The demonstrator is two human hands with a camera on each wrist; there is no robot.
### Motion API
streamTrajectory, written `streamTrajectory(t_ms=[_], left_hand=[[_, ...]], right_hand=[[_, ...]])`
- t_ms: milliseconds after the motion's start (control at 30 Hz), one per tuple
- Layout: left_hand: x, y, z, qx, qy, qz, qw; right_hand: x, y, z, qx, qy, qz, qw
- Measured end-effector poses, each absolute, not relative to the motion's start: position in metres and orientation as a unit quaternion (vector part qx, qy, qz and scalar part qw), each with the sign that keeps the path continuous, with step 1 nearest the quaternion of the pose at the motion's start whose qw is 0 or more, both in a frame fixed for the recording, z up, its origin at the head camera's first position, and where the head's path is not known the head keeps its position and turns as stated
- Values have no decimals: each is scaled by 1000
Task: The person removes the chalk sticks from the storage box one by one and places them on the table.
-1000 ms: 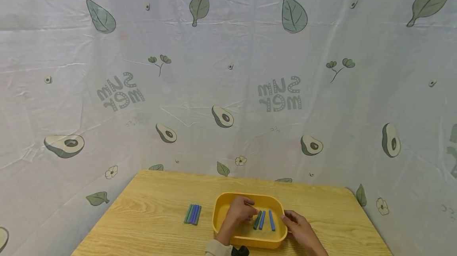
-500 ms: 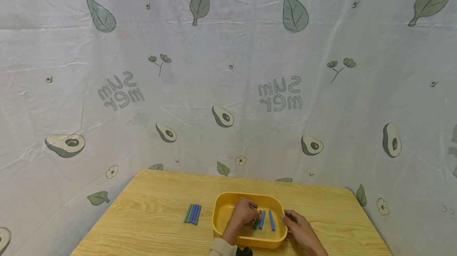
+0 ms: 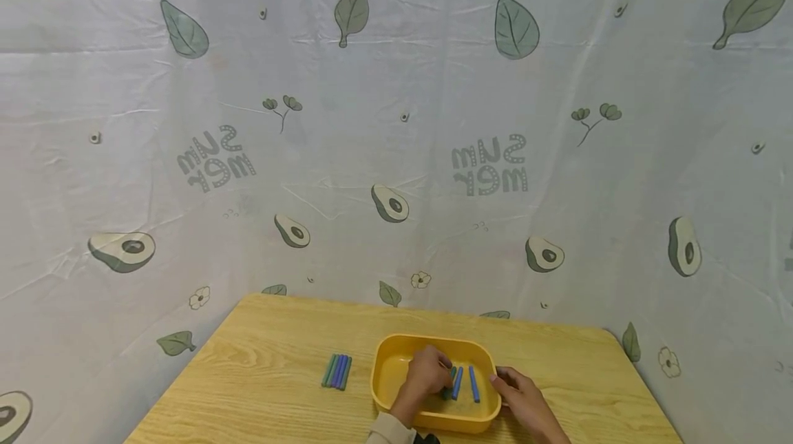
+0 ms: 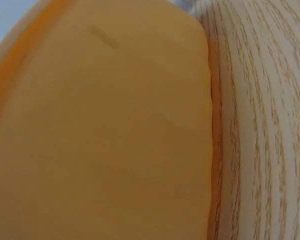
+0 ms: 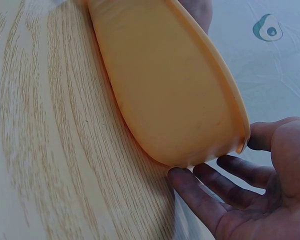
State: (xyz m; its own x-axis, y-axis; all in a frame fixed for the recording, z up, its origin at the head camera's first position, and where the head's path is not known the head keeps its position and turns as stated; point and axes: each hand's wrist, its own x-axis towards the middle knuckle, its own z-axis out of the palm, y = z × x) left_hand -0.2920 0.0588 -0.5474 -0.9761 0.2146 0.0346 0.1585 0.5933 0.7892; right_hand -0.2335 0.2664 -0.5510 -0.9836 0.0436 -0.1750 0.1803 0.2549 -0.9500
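2 blue sticks [image 3: 474, 385], plus dark green stick [image 3: 453, 372], in yellow tray [image 3: 455, 423]. Left hand [image 3: 429, 369] over dark green stick; cannot tell whether pinching. Right hand [image 3: 522, 397] clamped on tray end. Likely step: picking green; next needs secure pinch.

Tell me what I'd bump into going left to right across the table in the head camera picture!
Row of coloured sticks, left hand, first blue stick, second blue stick, right hand.

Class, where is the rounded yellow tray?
In the head view, the tray sits on the wooden table, right of a row of slim green and violet sticks, the right hand gripping it.
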Motion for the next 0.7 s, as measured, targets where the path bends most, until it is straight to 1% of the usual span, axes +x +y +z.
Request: streamTrajectory(t_ms=[233, 500, 700], left_hand=[[-290, 59, -546, 104, 900, 423, 29], [-291, 52, -545, 83, 879, 464, 69], [-290, 45, -540, 65, 849, 519, 73]], right_hand=[[-233, 269, -550, 58, 790, -606, 70], [-233, 269, -550, 60, 787, -610, 71], [-233, 267, -549, 78, 793, -601, 62]])
